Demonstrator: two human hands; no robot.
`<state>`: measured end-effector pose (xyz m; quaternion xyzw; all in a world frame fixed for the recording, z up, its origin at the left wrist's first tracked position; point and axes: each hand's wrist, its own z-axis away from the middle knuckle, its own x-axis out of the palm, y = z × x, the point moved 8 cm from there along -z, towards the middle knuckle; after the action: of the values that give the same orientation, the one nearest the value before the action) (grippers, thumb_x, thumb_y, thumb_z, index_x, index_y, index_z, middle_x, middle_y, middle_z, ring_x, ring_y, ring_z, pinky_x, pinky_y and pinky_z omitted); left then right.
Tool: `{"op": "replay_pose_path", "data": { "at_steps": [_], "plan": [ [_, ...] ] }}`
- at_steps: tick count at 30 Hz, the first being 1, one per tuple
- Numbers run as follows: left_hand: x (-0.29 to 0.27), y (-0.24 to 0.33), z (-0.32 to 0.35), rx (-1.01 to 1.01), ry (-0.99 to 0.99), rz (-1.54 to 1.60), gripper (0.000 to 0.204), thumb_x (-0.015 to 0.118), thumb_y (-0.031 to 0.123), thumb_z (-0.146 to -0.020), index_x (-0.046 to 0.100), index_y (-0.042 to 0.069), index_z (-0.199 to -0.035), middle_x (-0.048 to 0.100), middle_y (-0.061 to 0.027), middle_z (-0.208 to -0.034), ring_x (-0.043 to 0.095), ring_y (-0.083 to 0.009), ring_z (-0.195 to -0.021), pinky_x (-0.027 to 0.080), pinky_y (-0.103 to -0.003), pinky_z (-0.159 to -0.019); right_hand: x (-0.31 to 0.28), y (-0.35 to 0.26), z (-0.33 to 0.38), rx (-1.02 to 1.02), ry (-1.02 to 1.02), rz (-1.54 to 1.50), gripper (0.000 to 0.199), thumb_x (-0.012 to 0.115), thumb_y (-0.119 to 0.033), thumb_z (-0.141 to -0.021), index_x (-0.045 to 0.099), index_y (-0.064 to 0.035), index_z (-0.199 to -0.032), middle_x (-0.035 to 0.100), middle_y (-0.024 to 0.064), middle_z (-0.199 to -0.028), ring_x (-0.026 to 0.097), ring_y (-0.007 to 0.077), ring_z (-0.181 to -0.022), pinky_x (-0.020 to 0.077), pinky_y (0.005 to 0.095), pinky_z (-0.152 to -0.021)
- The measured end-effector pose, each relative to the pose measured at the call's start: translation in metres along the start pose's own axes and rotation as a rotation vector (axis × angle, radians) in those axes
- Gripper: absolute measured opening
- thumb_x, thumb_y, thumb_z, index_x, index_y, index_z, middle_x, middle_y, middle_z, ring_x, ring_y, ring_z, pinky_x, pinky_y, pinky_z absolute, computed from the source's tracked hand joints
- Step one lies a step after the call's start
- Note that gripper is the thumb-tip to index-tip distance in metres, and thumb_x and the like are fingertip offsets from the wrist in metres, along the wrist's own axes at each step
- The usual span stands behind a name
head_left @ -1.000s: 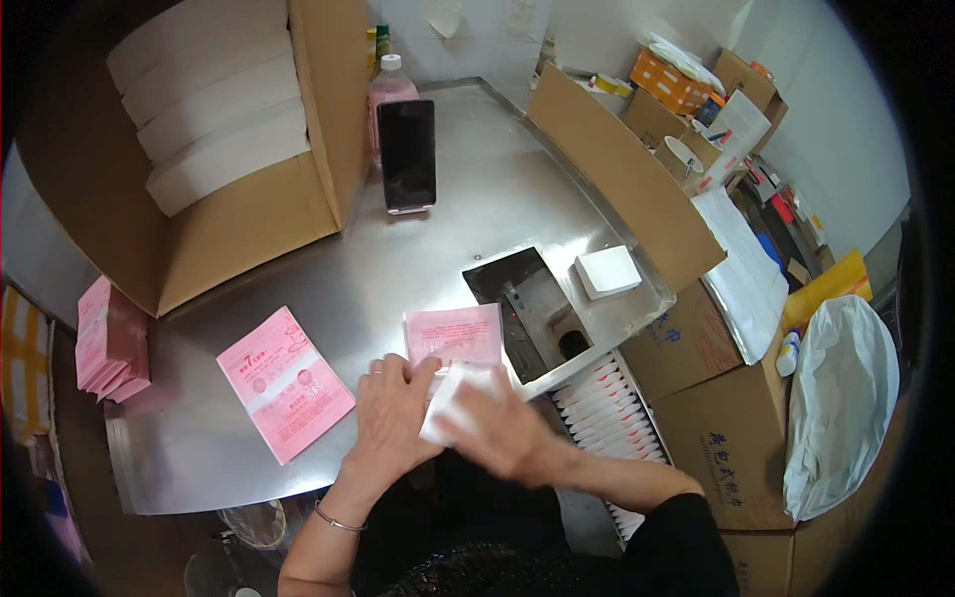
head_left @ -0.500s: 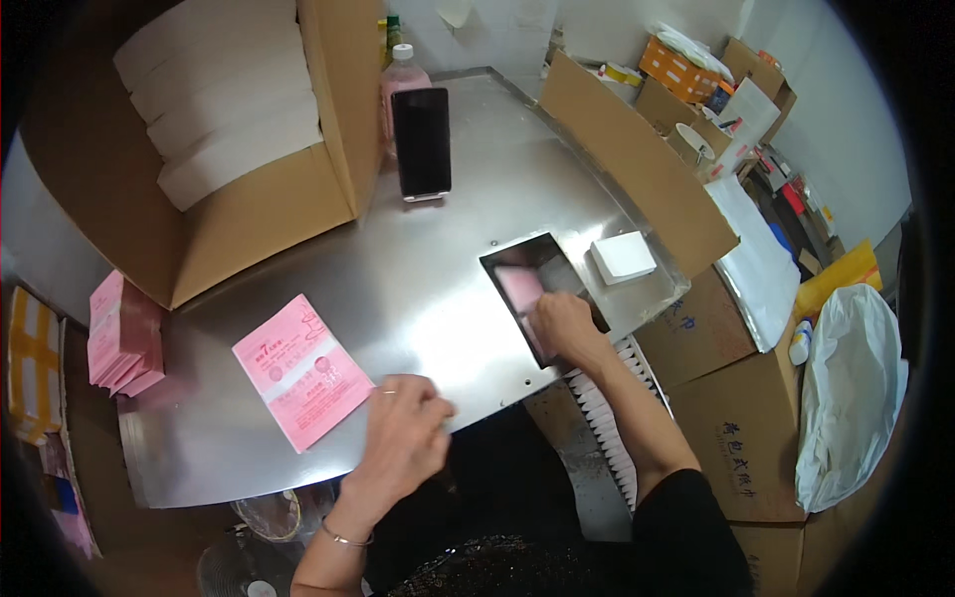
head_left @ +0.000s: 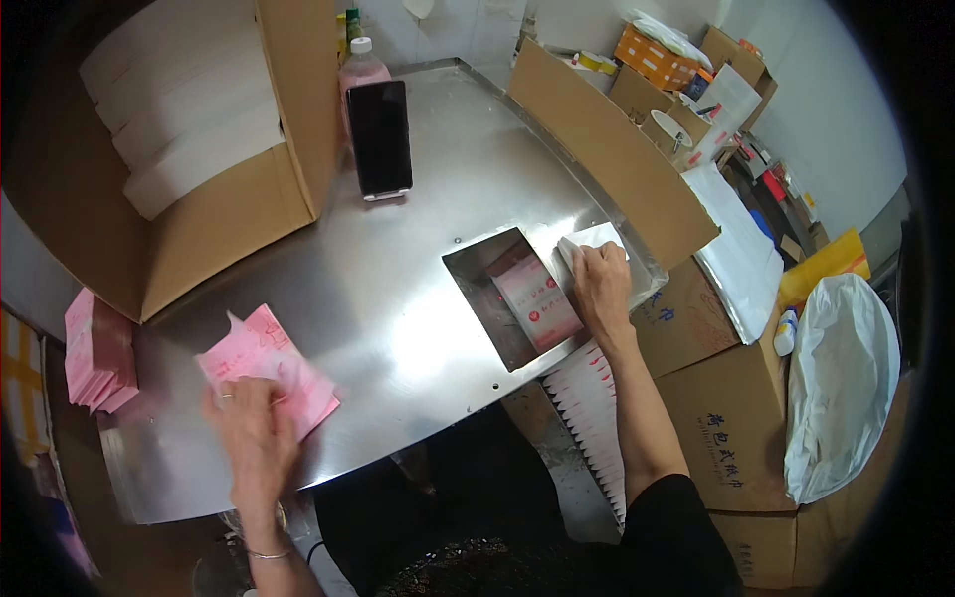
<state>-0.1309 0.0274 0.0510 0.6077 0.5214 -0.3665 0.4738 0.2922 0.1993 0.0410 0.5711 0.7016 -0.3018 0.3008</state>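
Note:
My left hand (head_left: pixel 254 438) rests on a stack of pink flat packets (head_left: pixel 267 363) at the near left of the steel table (head_left: pixel 398 308), lifting the top one by its corner. My right hand (head_left: pixel 600 284) lies on a small stack of white sachets (head_left: pixel 594 242) beside the rectangular opening (head_left: pixel 502 294) in the table. A pink packet (head_left: pixel 537 298) lies tilted inside that opening.
A black phone (head_left: pixel 379 137) leans on a pink bottle (head_left: pixel 360 68). A large open carton (head_left: pixel 189 149) of white packs stands at far left. More pink packets (head_left: pixel 95 353) are piled at the left edge. Cartons (head_left: pixel 701 398) and a white bag (head_left: pixel 846 383) stand on the right.
The pink packet went from in front of me into the opening. My right hand moved from the opening to the white sachets. My left hand moved left onto the pink stack.

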Motion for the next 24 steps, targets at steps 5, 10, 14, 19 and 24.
{"op": "replay_pose_path", "data": {
  "at_steps": [5, 10, 14, 19, 24],
  "plan": [
    [0.042, 0.143, -0.012, 0.410, -0.009, 0.476, 0.023, 0.064, 0.003, -0.079, 0.060, 0.005, -0.101, 0.054, -0.0160, -0.100, 0.054, -0.0345, -0.100, 0.041, -0.045, -0.086, -0.016, 0.016, 0.007, -0.077, 0.138, -0.207, 0.029, 0.059, 0.002, -0.083, 0.069, 0.0001, -0.110, 0.063, 0.0180, -0.097, 0.060, 0.0346, -0.095, 0.0476, 0.0456, -0.079],
    [0.046, 0.146, -0.015, 0.456, 0.069, 0.482, 0.045, 0.073, 0.014, -0.075, 0.061, 0.003, -0.116, 0.053, -0.0224, -0.129, 0.052, -0.0382, -0.117, 0.042, -0.045, -0.085, -0.062, -0.154, 0.071, -0.665, 0.046, -0.459, 0.029, 0.062, -0.006, -0.083, 0.063, 0.0026, -0.110, 0.062, 0.0173, -0.106, 0.061, 0.0362, -0.108, 0.0483, 0.0580, -0.097],
    [0.051, 0.128, -0.023, 0.308, -0.032, 0.284, 0.075, 0.082, 0.029, -0.064, 0.058, 0.003, -0.130, 0.040, -0.0275, -0.149, 0.046, -0.0410, -0.129, 0.040, -0.050, -0.088, -0.055, -0.199, 0.106, -0.699, -0.084, -0.413, 0.034, 0.063, -0.017, -0.080, 0.065, -0.0019, -0.111, 0.061, 0.0151, -0.104, 0.061, 0.0321, -0.104, 0.0310, 0.0703, -0.109],
    [0.049, 0.140, -0.030, 0.215, 0.159, 0.249, 0.070, 0.077, 0.029, -0.068, 0.056, 0.005, -0.131, 0.032, -0.0287, -0.156, 0.034, -0.0479, -0.139, 0.035, -0.054, -0.096, -0.023, -0.221, 0.054, -0.560, -0.380, -0.450, 0.025, 0.065, -0.011, -0.075, 0.062, 0.0007, -0.097, 0.062, 0.0177, -0.089, 0.063, 0.0360, -0.088, 0.0262, 0.0696, -0.110],
    [0.049, 0.125, -0.022, 0.273, 0.054, 0.172, 0.053, 0.068, 0.025, -0.077, 0.059, 0.008, -0.127, 0.046, -0.0214, -0.145, 0.044, -0.0435, -0.129, 0.036, -0.051, -0.094, -0.043, -0.123, 0.035, -0.217, -0.062, -0.384, 0.024, 0.064, -0.007, -0.076, 0.058, -0.0003, -0.098, 0.060, 0.0193, -0.093, 0.060, 0.0361, -0.090, 0.0428, 0.0530, -0.097]
  ]
}}
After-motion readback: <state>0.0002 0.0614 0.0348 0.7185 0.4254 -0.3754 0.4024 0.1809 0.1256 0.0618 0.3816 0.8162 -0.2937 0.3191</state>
